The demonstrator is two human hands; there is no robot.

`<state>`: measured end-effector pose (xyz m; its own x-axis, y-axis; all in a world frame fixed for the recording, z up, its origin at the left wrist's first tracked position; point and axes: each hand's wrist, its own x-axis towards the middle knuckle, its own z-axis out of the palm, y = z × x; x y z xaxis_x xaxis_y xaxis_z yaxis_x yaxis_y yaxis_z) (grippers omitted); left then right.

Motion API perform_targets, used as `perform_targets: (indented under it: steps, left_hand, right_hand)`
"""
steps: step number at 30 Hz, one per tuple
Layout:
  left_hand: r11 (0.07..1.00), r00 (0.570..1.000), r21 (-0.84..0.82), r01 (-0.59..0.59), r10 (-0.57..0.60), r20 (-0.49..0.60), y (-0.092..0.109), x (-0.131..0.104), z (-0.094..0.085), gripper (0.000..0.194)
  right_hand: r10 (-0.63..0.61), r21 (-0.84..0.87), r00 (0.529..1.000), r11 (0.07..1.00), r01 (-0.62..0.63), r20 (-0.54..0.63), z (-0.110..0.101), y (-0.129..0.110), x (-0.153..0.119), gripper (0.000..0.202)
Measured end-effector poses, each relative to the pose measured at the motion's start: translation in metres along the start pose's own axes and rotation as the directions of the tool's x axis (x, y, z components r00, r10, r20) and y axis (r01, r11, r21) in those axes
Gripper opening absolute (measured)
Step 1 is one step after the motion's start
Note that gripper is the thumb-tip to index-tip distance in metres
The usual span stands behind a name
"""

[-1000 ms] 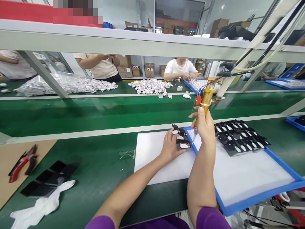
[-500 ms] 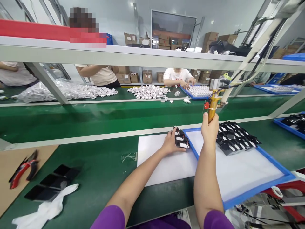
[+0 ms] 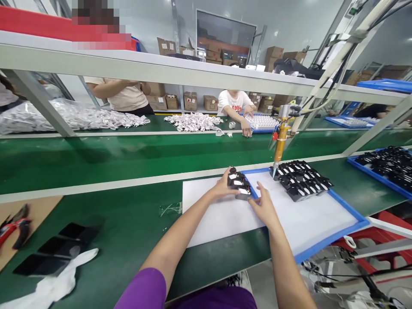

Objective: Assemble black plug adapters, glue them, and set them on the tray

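Observation:
A short row of black casings (image 3: 238,183) with white parts and thin red wires stands on a white sheet (image 3: 206,219). My left hand (image 3: 222,187) grips this row from the left, fingers at its far end and thumb along the near side. Just right of the row, my right hand (image 3: 264,207) holds nothing; its fingers are spread, with the thumb close to the nearest casing. An amber dispensing syringe (image 3: 280,146) hangs from its cables, its pale tip beside a block of more black casings (image 3: 302,180) in a blue-rimmed tray (image 3: 334,246).
Left lie red-handled pliers (image 3: 14,229), dark flat panels (image 3: 53,246) and a white glove (image 3: 61,279). A second blue tray (image 3: 380,171) of black parts sits far right. A shelf beam (image 3: 180,77) crosses ahead. Beyond it, co-workers stand by white plug parts (image 3: 193,122).
My right hand has let go of the amber syringe and come down left to the casings. The syringe now hangs free. My left hand stays on the row; the view has shifted right.

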<state>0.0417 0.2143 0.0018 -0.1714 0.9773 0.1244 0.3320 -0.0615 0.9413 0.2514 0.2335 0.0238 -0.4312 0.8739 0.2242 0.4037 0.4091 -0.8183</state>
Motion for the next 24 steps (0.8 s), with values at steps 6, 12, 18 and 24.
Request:
perform_targets:
  steps: [6, 12, 18, 24]
  left_hand:
    - [0.996, 0.995, -0.038, 0.076, -0.079, -0.062, 0.000, 0.017, -0.001, 0.069]
    - [0.994, 0.982, 0.016, 0.107, -0.104, -0.155, 0.011, -0.017, -0.012, 0.074]
    - [0.990, 0.970, -0.016, 0.140, -0.140, -0.200, 0.009, -0.088, -0.026, 0.074]
    - [0.992, 0.973, -0.057, 0.111, -0.121, -0.198, 0.010, -0.118, -0.031, 0.067]
  right_hand:
    - [0.036, 0.003, 0.999, 0.999, -0.036, 0.030, 0.036, 0.013, 0.021, 0.072]
    - [-0.050, 0.085, 0.992, 0.996, 0.040, 0.117, 0.040, 0.010, 0.030, 0.069]
    - [-0.166, 0.167, 0.935, 0.979, 0.118, 0.314, 0.039, -0.001, 0.040, 0.068]
    - [-0.142, 0.164, 0.907, 0.983, 0.082, 0.396, 0.045, -0.007, 0.050, 0.078]
